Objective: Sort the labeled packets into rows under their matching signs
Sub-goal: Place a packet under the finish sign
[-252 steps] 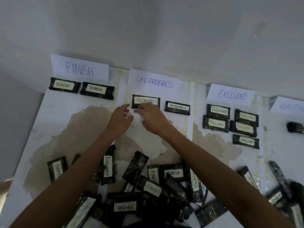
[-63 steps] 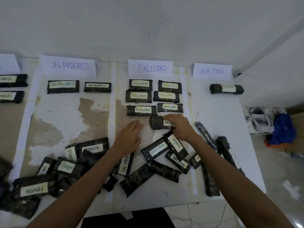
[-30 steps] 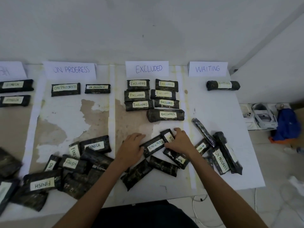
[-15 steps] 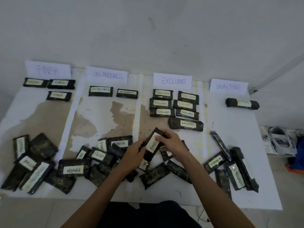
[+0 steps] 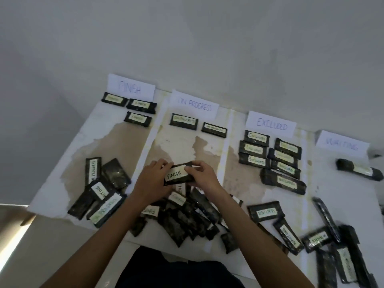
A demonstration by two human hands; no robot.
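I hold a dark packet labeled FINISH (image 5: 176, 175) above the table, my left hand (image 5: 152, 181) on its left end and my right hand (image 5: 202, 175) on its right end. Four paper signs stand along the wall: FINISH (image 5: 131, 88), ON PROGRESS (image 5: 195, 104), EXCLUDED (image 5: 271, 124) and WAITING (image 5: 341, 144). Three packets lie under FINISH (image 5: 138, 119), two under ON PROGRESS (image 5: 184, 121), several under EXCLUDED (image 5: 270, 156), one under WAITING (image 5: 359, 169).
Unsorted packets lie in a pile (image 5: 187, 219) beneath my hands, a cluster at the left (image 5: 101, 190) and more at the right front (image 5: 324, 240). The white table (image 5: 116, 142) has worn brown patches. Its left edge drops to the floor.
My hands picked the FINISH packet from the pile and turned it level, label up. The view swung left, so the FINISH sign is nearer the centre.
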